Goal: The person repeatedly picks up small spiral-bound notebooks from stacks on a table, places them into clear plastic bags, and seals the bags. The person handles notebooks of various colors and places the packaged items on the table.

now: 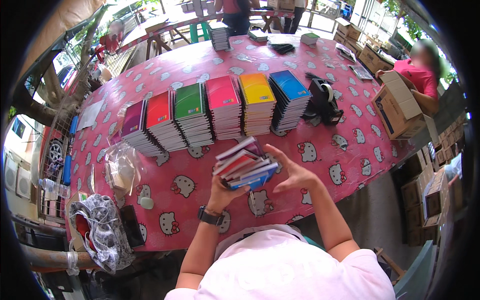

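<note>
A loose, fanned bundle of small notebooks with purple, red and blue covers is gripped in my left hand, above the near part of the table. Beside the bundle, my right hand is open, fingers spread, apparently holding nothing. Beyond them stands a row of spiral notebook stacks: purple, red, green, pink, yellow and blue. A pen seems to lie under the bundle, partly hidden.
A black tape dispenser stands right of the blue stack. Clear plastic bags, a phone and a patterned cloth bag lie at left on the pink table. At right, a person in pink handles a cardboard box.
</note>
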Action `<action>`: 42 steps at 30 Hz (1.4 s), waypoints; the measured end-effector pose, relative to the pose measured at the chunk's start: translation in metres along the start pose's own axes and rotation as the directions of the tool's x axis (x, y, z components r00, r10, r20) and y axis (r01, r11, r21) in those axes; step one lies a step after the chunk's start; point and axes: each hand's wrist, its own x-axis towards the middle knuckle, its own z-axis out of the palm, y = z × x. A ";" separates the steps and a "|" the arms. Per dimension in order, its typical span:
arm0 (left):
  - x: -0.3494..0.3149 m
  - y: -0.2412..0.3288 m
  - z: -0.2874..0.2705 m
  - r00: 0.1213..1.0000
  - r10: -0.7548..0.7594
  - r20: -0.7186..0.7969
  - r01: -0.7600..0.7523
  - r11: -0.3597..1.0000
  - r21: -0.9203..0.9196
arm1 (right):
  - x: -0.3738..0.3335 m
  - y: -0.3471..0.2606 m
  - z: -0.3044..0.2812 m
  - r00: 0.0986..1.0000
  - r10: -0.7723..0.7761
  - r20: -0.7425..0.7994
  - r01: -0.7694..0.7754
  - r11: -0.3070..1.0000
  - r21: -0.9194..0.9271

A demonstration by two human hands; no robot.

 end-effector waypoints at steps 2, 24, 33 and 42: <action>0.002 -0.018 0.007 0.997 -0.007 0.083 0.009 1.000 -0.024 | -0.009 -0.001 0.018 0.997 0.023 -0.071 -0.016 0.994 0.106; -0.021 -0.036 0.019 0.995 0.052 0.081 -0.063 0.987 0.151 | -0.019 0.082 0.070 0.968 0.081 -0.236 -0.053 0.991 0.125; -0.019 -0.028 0.012 0.991 -0.054 0.121 0.033 0.986 0.166 | -0.014 0.072 0.062 0.960 0.150 -0.238 -0.145 0.989 0.039; -0.012 -0.032 0.007 0.995 -0.016 0.101 -0.012 0.964 0.267 | -0.012 0.062 0.057 0.964 0.114 -0.241 -0.127 0.991 -0.039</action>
